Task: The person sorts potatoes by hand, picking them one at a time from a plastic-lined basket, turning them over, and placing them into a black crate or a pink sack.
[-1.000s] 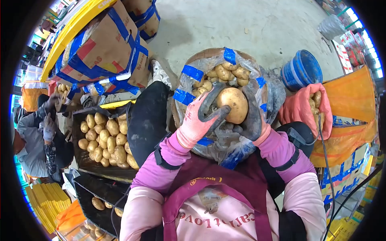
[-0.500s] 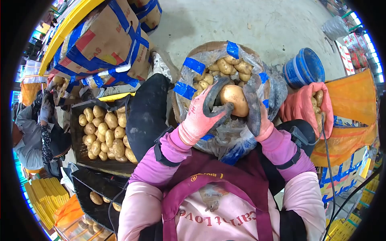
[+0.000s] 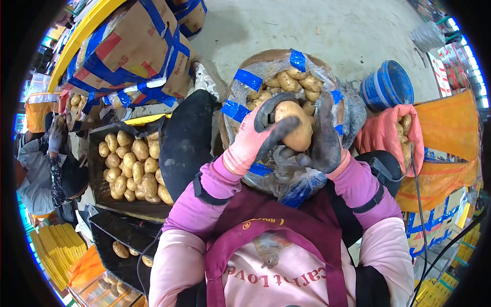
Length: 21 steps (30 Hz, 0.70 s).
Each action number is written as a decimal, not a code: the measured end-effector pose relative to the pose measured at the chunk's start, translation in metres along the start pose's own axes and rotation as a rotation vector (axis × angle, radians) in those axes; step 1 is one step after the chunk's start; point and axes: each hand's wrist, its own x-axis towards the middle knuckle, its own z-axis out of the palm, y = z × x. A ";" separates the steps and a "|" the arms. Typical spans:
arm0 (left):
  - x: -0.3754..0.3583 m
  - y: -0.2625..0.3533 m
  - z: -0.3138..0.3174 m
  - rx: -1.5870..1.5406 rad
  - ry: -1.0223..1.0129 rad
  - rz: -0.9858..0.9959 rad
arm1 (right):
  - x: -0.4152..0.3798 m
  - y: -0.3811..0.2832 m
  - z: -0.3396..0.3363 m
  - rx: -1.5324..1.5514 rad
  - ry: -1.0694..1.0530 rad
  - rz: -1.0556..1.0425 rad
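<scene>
My left hand (image 3: 257,134), in a pink glove with a dirty grey palm, grips a large potato (image 3: 296,132), its thumb lying across the front. The potato is tilted upright above a plastic-lined container (image 3: 249,80) with blue tape on its rim. Several potatoes (image 3: 292,80) lie inside that container, partly hidden by my hands. My right hand (image 3: 326,134), gloved alike, is just right of the held potato, its fingers extended and a small gap between them.
At the left stands a black crate (image 3: 97,190) of potatoes, with taped cardboard boxes (image 3: 130,48) behind it. To the right are a blue bucket (image 3: 373,92) and a pink sack (image 3: 376,137) holding potatoes. Another person (image 3: 38,174) works at the far left.
The potato has turned from lying broadside between both hands to a more upright tilt in my left hand. My right hand has come away from it.
</scene>
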 end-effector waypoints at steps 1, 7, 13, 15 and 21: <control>0.002 -0.020 -0.007 -0.137 0.018 -0.016 | -0.001 -0.001 -0.005 -0.046 0.056 0.000; 0.001 -0.023 -0.015 -0.027 -0.029 0.038 | -0.006 -0.003 0.001 0.153 -0.094 0.152; -0.005 0.001 0.011 0.178 0.052 0.156 | -0.005 0.003 -0.013 0.279 -0.120 0.106; -0.009 0.012 0.009 0.129 0.088 0.118 | -0.014 0.018 -0.030 -0.515 -0.004 -0.337; -0.048 0.048 -0.047 -0.315 0.546 0.171 | -0.002 -0.010 -0.015 -0.951 0.337 -0.276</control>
